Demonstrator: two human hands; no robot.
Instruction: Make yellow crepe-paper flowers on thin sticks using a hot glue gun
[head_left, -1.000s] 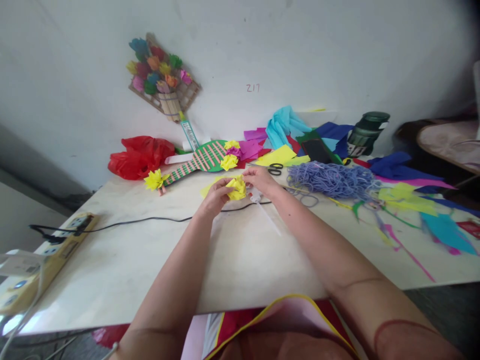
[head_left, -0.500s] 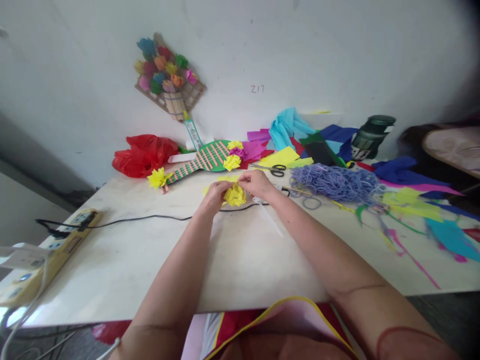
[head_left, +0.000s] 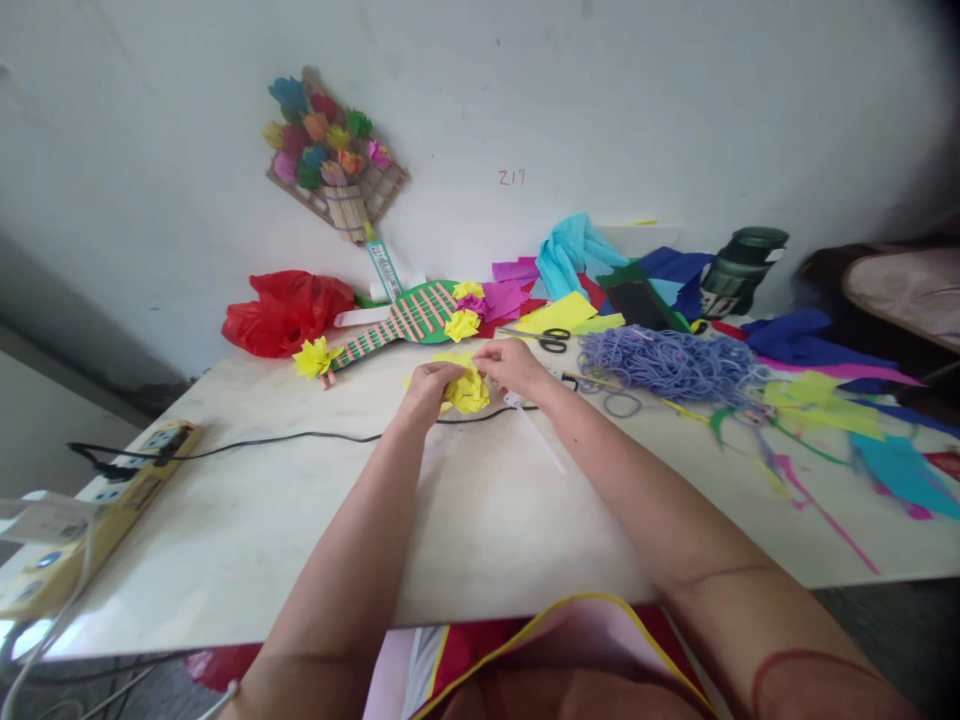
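A yellow crepe-paper flower [head_left: 468, 391] is held between my two hands over the middle of the table. My left hand [head_left: 433, 388] is closed around its left side. With its fingers pinched, my right hand [head_left: 513, 365] grips the upper right edge of the petals. More yellow paper [head_left: 450, 358] shows just behind the flower. Beyond my hands lies a green guitar-shaped piece [head_left: 424, 312] with pinkish strips, decorated with yellow and magenta paper flowers. A glue gun, mostly hidden by my right hand, has its clear glue stick [head_left: 546, 446] pointing toward me.
Scissors [head_left: 553, 340] and a tangle of blue-purple cord [head_left: 667, 365] lie to the right, among coloured paper scraps. A dark green bottle [head_left: 742, 272] stands behind. A black cable [head_left: 300, 433] runs left to a power strip [head_left: 142, 480]. A red plastic bag [head_left: 289, 310] sits at back left.
The flower has turned slightly and moved a little to the left between my hands. My right fingers have shifted slightly left along its petals.
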